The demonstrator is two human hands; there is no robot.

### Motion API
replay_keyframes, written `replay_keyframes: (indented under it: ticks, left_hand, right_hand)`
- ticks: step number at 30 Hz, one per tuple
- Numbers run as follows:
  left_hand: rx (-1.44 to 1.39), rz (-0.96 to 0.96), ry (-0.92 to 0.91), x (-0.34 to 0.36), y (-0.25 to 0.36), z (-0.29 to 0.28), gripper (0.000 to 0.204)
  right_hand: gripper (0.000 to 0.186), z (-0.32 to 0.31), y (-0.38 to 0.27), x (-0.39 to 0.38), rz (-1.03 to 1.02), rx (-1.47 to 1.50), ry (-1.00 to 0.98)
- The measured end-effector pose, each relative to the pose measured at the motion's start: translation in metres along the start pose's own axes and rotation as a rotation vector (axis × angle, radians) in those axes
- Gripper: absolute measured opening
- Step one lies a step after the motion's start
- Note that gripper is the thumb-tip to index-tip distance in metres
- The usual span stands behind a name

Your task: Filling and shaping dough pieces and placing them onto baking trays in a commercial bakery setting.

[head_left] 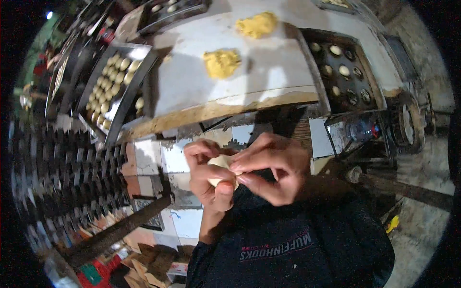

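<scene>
A pale, rounded piece of dough sits in my left hand, whose fingers and thumb curl round it. From the right, my right hand pinches the edge of the same dough between its thumb and fingertips. Both hands meet in front of my dark top, nearer to me than the worktop edge. My fingers hide part of the dough. Beyond them, two crumbly yellow mounds, a nearer one and a farther one, lie on the pale worktop.
At the left stands a metal tray with several rows of dough balls. A dark tray with round hollows, some holding dough, is at the right. A clear plastic container sits below it. A wooden pole juts in at right.
</scene>
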State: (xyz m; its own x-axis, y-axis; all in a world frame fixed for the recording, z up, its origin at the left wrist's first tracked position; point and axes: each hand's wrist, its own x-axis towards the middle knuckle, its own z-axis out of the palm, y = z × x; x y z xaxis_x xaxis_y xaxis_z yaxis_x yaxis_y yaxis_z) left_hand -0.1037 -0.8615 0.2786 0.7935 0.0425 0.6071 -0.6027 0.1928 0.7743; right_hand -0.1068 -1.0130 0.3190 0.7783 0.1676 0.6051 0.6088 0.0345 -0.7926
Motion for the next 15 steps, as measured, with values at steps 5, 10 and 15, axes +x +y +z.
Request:
replay_keyframes:
  ticks: [5, 10, 15]
  left_hand:
    - [-0.024, -0.146, 0.085, 0.028, -0.020, 0.135, 0.087]
    - [-0.264, -0.101, -0.342, 0.051, -0.071, 0.232, 0.049]
    - [0.435, -0.435, -0.530, 0.042, -0.113, 0.284, 0.026]
  right_hand:
    - [0.040, -0.108, -0.007, -0.023, -0.170, -0.303, 0.123]
    - [0.023, -0.207, -0.006, -0.040, 0.215, -0.210, 0.021]
    - [0.032, -0.293, -0.005, -0.075, 0.342, -0.616, 0.082]
